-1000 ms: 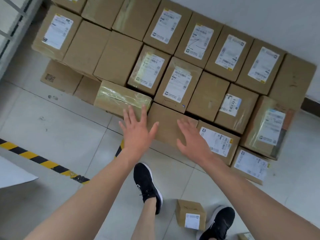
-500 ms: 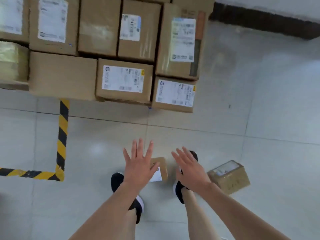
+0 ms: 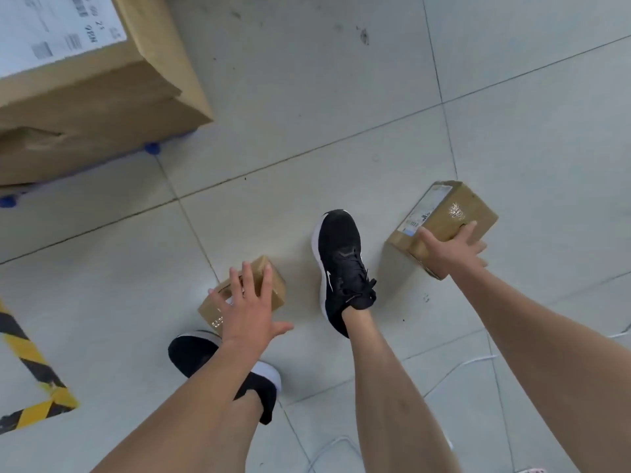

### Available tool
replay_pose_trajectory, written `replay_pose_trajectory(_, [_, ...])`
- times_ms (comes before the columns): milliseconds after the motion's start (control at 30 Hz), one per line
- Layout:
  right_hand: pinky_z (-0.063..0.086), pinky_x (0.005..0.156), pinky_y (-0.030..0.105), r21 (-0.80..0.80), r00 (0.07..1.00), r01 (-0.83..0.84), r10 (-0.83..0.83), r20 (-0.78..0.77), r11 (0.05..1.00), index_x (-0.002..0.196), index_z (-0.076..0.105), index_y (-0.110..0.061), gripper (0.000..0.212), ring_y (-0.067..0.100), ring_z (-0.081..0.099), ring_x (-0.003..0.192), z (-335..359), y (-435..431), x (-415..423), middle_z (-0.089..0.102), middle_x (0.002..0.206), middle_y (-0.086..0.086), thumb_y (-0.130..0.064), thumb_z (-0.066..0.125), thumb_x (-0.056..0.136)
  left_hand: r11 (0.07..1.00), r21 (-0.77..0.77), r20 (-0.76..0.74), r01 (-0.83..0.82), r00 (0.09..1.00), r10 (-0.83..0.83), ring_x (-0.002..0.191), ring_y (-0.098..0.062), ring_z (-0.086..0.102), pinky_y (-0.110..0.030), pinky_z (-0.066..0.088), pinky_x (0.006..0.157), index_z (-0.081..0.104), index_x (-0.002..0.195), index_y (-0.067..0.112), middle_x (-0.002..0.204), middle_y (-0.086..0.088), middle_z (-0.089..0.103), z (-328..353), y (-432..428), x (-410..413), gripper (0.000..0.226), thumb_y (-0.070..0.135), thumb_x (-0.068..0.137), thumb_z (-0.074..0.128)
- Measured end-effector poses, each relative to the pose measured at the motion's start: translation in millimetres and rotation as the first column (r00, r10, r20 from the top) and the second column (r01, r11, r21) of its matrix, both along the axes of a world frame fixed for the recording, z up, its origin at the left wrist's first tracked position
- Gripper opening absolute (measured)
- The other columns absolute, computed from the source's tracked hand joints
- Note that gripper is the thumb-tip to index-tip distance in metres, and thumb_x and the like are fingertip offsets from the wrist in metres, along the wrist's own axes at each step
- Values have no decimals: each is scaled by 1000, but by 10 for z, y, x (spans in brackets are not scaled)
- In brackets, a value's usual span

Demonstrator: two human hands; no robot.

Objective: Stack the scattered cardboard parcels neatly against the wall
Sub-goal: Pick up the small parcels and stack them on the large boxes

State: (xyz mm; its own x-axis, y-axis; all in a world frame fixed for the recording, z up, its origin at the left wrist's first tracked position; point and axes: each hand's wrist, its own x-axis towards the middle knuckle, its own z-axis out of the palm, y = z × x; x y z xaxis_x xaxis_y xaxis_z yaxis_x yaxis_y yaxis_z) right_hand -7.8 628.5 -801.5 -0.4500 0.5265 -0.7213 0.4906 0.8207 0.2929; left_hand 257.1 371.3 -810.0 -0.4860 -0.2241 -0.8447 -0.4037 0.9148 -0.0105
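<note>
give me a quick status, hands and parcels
Left hand spread over small parcel, grip unclear. Right hand on larger parcel, grip unclear. Both parcels on floor; right shoe between them.

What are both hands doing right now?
Left hand: open, fingers spread over the small parcel, not yet closed.
Right hand: grip closed on the labelled parcel.

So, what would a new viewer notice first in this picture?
Two bare hands reach down to two small parcels on the tiled floor: the left hand rests on the small box at the lower centre, and the right hand grips the labelled box on the right. A black sneaker stands between them.
</note>
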Motion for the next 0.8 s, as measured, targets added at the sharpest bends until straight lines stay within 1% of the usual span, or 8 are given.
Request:
replay_pose_trajectory(100, [32,103,55,-34,990,108,-111,-87,994,149,-28,-35,122,52,36,132,-217,74,9,-14,160,22,-77,59,73,998,-46,-29,51,998,-52,145,-46,-4,-74,20,104,-35,145,24,157,-25,-14,-141,33,117,135,73,70,66])
replay_pose_trajectory(133, [37,94,50,-36,986,117,-120,-118,992,149,-27,-35,122,50,45,124,-244,77,33,-7,159,24,-75,59,73,997,-44,-51,59,997,-62,145,-46,3,-72,25,104,-30,147,25,156,-26,-9,-164,22,131,131,61,73,72])
replay_pose_trajectory(200, [39,85,46,-36,980,81,-86,-177,996,151,-23,-36,121,46,48,118,-222,35,87,12,152,25,-73,61,71,997,-18,-115,73,990,-75,136,-42,24,-65,36,99,-12,151,26,152,-25,10,-169,-51,96,123,44,71,80])
replay_pose_trajectory(300, [40,93,51,-64,971,-152,137,-197,986,152,-15,-36,120,44,38,124,9,-131,238,22,146,23,-72,64,69,996,5,-154,87,984,-85,124,-37,34,-57,41,92,-3,149,28,145,-22,20,-11,-198,-56,118,39,68,83])
replay_pose_trajectory(400, [43,94,55,-147,890,-445,417,-186,884,151,-8,-35,118,43,37,123,489,-508,407,23,146,23,-74,63,66,998,-35,-150,48,987,-53,126,-35,33,-53,39,95,-9,149,28,149,-20,16,395,-390,-263,115,43,73,77])
replay_pose_trajectory(533, [40,100,49,-292,664,-735,738,-124,612,152,-8,-33,120,41,37,126,1323,-1215,570,21,147,22,-72,63,64,998,-33,-136,-46,990,41,132,-35,32,-49,35,104,-27,146,26,155,-22,10,1253,-715,-482,119,48,80,70])
replay_pose_trajectory(633, [35,104,45,-417,417,-842,903,-103,341,147,-20,-38,117,38,30,132,1992,-1875,665,13,153,19,-75,56,67,989,-29,-160,-146,977,140,134,-34,30,-48,30,109,-34,143,26,156,-19,8,2034,-1193,-413,120,42,82,68])
replay_pose_trajectory(800, [34,106,46,-439,6,-894,976,-218,-93,146,-23,-37,115,38,31,130,3092,-3221,780,10,153,17,-78,48,64,947,-116,-244,-298,933,264,136,-33,29,-49,26,113,-26,147,26,157,-16,14,3322,-2366,170,115,39,81,67])
